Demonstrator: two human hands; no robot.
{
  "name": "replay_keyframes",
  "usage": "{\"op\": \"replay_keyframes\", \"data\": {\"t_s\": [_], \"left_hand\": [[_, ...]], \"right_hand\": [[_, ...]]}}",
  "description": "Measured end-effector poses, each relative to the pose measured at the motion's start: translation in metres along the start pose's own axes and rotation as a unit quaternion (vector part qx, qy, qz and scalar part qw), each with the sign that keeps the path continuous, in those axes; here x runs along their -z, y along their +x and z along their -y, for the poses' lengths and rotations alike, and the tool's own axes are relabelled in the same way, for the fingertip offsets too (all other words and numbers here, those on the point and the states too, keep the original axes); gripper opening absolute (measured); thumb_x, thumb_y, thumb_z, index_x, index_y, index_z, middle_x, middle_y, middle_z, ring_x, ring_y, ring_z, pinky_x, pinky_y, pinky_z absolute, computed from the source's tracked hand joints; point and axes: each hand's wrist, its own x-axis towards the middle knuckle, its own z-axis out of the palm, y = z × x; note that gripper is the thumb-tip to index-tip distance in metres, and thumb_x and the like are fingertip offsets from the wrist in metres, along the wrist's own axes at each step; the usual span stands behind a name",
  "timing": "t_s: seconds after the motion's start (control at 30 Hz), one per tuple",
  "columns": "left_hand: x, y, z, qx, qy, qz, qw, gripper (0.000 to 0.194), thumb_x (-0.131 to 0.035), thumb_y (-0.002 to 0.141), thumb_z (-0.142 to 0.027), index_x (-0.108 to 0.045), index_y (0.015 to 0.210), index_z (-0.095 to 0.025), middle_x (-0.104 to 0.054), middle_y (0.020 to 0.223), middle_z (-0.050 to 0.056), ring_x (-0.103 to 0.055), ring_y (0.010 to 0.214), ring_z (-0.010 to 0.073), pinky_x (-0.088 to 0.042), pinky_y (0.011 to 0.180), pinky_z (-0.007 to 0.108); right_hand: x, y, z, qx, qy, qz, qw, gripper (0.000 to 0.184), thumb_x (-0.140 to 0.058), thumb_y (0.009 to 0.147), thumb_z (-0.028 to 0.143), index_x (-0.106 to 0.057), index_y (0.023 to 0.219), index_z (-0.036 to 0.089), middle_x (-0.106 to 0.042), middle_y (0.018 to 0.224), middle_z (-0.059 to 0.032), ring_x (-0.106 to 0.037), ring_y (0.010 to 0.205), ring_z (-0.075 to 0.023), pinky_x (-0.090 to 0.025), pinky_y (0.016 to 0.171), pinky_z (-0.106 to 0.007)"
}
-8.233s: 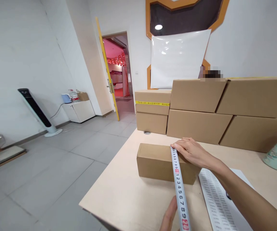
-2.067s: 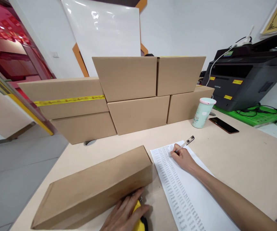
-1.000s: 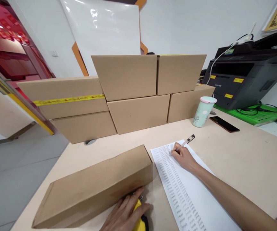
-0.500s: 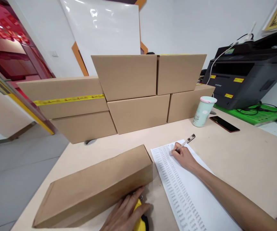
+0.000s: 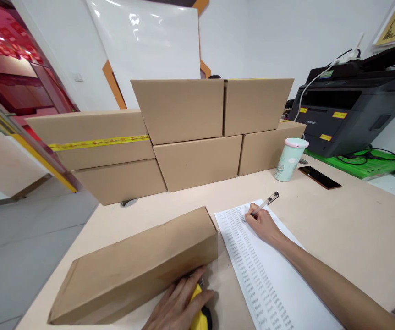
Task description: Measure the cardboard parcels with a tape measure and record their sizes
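My right hand [image 5: 263,224] pinches a pen [image 5: 268,200], its tip end down at the upper part of a paper sheet [image 5: 276,279]. Columns of handwritten entries run down the sheet's left side. At the bottom, my left hand [image 5: 177,305] is wrapped round a yellow and black tape measure [image 5: 200,317], with the thumb on its right side and the fingers on its left. Those fingers lie along the near side of a long closed cardboard box [image 5: 139,259]. Much of the tape measure is hidden by the hand and the frame edge.
Stacked cardboard boxes [image 5: 197,167] line the back of the table [image 5: 348,229]. A mint-green cup [image 5: 288,160] and a phone [image 5: 320,177] stand and lie at the right. Beyond them, a printer [image 5: 342,110] sits by a green crate-like base [image 5: 369,165].
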Motion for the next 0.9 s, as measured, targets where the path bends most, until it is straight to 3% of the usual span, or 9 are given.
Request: {"op": "replay_keyframes", "data": {"t_s": [0.33, 0.9], "left_hand": [[0.0037, -0.0019, -0.0054, 0.013, 0.003, 0.015, 1.0, 0.056, -0.054, 0.083, -0.054, -0.044, 0.136, -0.037, -0.029, 0.152, 0.01, -0.032, 0.135, 0.0342, -0.037, 0.103, 0.054], [0.0055, -0.0027, -0.0074, 0.001, 0.007, -0.005, 1.0, 0.056, -0.058, 0.083, -0.047, -0.045, 0.136, -0.035, -0.031, 0.151, 0.01, -0.034, 0.134, 0.0352, -0.038, 0.102, 0.053]], "right_hand": [[0.001, -0.0001, 0.0026, -0.009, -0.004, 0.0, 1.0, 0.02, -0.048, 0.074, 0.021, -0.032, 0.061, 0.024, -0.028, 0.053, 0.0077, -0.028, 0.05, -0.0112, -0.02, 0.049, -0.026], [0.0001, 0.0014, -0.0019, 0.0, -0.024, -0.012, 1.0, 0.018, -0.046, 0.075, 0.023, -0.032, 0.063, 0.024, -0.029, 0.053, 0.0073, -0.03, 0.05, -0.0118, -0.022, 0.05, -0.026]]}}
